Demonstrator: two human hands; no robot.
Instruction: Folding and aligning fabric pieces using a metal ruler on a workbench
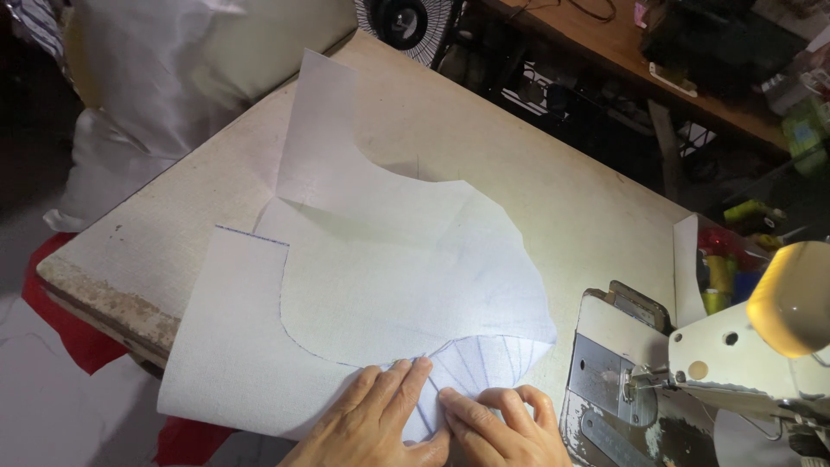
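Note:
White fabric pieces (pixel 363 285) lie spread on a beige work table (pixel 536 182). The lower piece has a blue stitched curved edge, and a fan of blue drawn lines (pixel 488 363) shows near the front. My left hand (pixel 372 424) lies flat on the fabric with its fingertips at the point where the lines meet. My right hand (pixel 506 428) rests beside it, fingers curled and pressing the fabric at the same spot. Neither hand lifts the cloth.
A white sewing machine (pixel 692 372) with a lit lamp (pixel 791 298) stands at the right. Thread spools (pixel 726 272) sit behind it. A fan (pixel 411 26) is at the table's far edge, white cloth bundles (pixel 147 78) at the left, red cloth (pixel 73 337) below the table.

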